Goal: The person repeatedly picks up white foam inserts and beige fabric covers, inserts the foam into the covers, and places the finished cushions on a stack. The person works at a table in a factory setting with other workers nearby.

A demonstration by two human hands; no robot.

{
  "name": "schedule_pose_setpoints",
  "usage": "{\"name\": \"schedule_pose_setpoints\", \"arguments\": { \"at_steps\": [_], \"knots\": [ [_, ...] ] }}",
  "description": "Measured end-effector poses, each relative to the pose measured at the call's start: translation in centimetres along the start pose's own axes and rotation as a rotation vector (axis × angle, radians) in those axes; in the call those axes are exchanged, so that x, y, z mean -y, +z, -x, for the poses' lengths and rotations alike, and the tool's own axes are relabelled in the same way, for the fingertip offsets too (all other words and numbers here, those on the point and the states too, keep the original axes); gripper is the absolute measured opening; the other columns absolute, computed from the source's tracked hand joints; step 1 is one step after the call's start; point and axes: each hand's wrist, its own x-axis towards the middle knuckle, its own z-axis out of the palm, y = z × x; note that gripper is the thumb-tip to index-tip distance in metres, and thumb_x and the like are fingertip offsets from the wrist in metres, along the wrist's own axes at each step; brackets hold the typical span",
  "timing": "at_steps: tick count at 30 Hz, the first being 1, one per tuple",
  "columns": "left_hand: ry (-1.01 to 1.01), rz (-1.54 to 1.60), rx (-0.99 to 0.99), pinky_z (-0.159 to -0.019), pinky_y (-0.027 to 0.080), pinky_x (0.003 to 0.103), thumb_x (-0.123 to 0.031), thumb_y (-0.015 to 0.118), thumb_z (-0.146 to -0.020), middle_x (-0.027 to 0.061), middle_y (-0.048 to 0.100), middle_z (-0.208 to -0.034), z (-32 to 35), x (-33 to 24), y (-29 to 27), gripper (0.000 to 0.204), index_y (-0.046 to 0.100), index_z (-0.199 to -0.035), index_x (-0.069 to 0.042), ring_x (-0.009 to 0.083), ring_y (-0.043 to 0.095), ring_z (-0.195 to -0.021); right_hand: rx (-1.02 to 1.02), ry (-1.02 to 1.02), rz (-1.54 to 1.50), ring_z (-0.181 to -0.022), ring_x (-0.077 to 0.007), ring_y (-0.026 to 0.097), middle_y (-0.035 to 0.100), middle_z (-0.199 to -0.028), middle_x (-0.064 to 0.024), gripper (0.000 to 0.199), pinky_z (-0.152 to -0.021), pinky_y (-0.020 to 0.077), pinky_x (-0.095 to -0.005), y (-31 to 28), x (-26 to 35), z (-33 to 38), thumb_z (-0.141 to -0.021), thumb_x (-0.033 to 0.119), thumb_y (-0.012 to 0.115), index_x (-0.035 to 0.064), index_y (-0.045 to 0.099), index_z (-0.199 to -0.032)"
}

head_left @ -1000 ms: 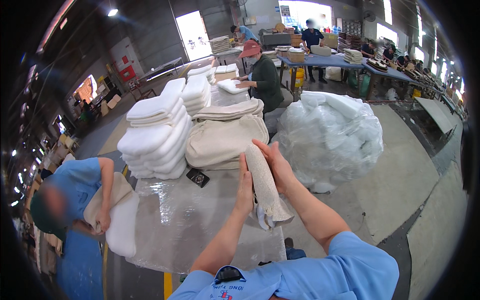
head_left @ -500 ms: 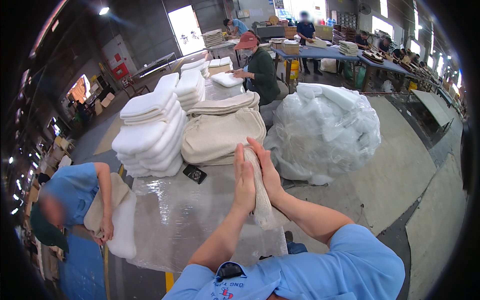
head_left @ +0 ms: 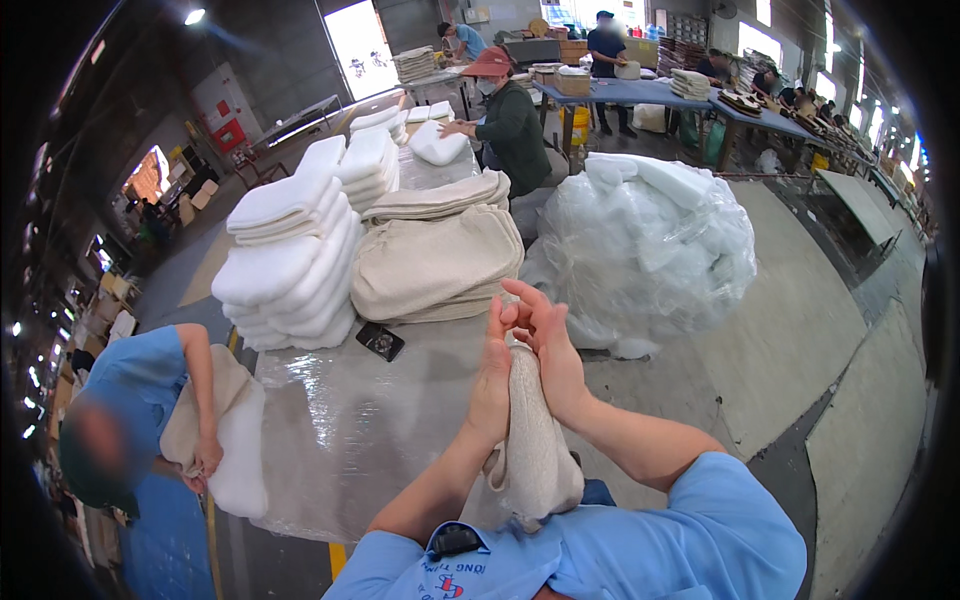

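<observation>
Between my two palms a beige woven fabric cushion cover (head_left: 540, 450) is squeezed on edge, its lower end hanging toward my chest. My left hand (head_left: 490, 385) presses its left side, with the fingers pointing away from me. My right hand (head_left: 558, 365) presses the opposite side, fingers bent over the top toward the left fingertips. Whatever is inside the cover is hidden. Just beyond my hands lies a pile of beige fabric covers (head_left: 435, 265). A black phone (head_left: 380, 341) rests on the plastic-covered table (head_left: 330, 430) to the left.
Tall stacks of white padding (head_left: 285, 265) stand at the far left of the table. A big clear plastic bag (head_left: 650, 250) of white stuffing bulges at the right. At the left, a co-worker in blue (head_left: 135, 400) handles a beige cover and white pad; another in dark green (head_left: 515, 145) works beyond.
The cover's lower end has come nearer my chest and looks wider. My right fingers have bent over toward the left ones. The far co-worker's white pad has shifted and tilted.
</observation>
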Motion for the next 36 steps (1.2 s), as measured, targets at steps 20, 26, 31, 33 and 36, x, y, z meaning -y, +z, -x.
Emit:
{"name": "schedule_pose_setpoints", "arguments": {
  "at_steps": [20,26,31,33,36],
  "knots": [
    [-0.005,-0.222,0.014,-0.119,0.035,0.037,-0.062,0.021,-0.116,0.0144,0.033,-0.167,0.0,-2.8,1.8,0.085,0.004,-0.173,-0.001,0.0248,0.045,-0.138,0.116,-0.051,0.04,-0.123,-0.015,0.049,0.05,-0.142,-0.0045,0.092,-0.108,0.0372,-0.0343,0.0,0.9,0.4,-0.107,0.08,0.015,0.0135,0.04,-0.165],
    [-0.12,-0.206,0.037,-0.125,0.029,0.037,-0.057,0.02,-0.118,0.0166,0.02,-0.176,0.9,-3.0,1.7,0.081,0.003,-0.173,-0.001,0.0288,0.032,-0.156,0.105,-0.176,0.048,-0.129,-0.0174,0.048,0.049,-0.148,-0.0069,0.101,-0.112,0.035,-0.0338,0.5,0.5,1.3,-0.101,0.087,0.022,0.0131,0.032,-0.169],
    [-0.139,-0.201,0.051,-0.129,0.02,0.037,-0.054,0.021,-0.118,0.0149,0.013,-0.179,0.9,-5.1,2.4,0.077,0.004,-0.173,-0.002,0.0287,0.02,-0.163,0.028,-0.245,-0.026,-0.137,-0.0212,0.044,0.045,-0.155,-0.0115,0.101,-0.115,0.0336,-0.0362,1.7,-1.0,2.8,-0.103,0.084,0.025,0.0078,0.031,-0.167],
    [-0.108,-0.241,0.063,-0.131,0.017,0.038,-0.053,0.021,-0.118,0.014,0.011,-0.18,0.5,-6.2,2.9,0.076,0.005,-0.173,-0.003,0.0283,0.017,-0.164,-0.032,-0.303,-0.005,-0.145,-0.028,0.04,0.043,-0.158,-0.0152,0.095,-0.121,0.0301,-0.0404,1.6,-1.8,3.3,-0.107,0.077,0.023,0.0023,0.035,-0.165],
    [-0.061,-0.232,0.063,-0.133,0.012,0.038,-0.052,0.022,-0.119,0.0126,0.007,-0.182,0.7,-6.8,3.9,0.075,0.006,-0.174,-0.004,0.0278,0.011,-0.167,-0.055,-0.379,0.073,-0.152,-0.0329,0.037,0.042,-0.162,-0.0167,0.092,-0.126,0.0257,-0.0433,0.9,-1.9,3.9,-0.11,0.074,0.022,0.0004,0.038,-0.162]
  ]
}}
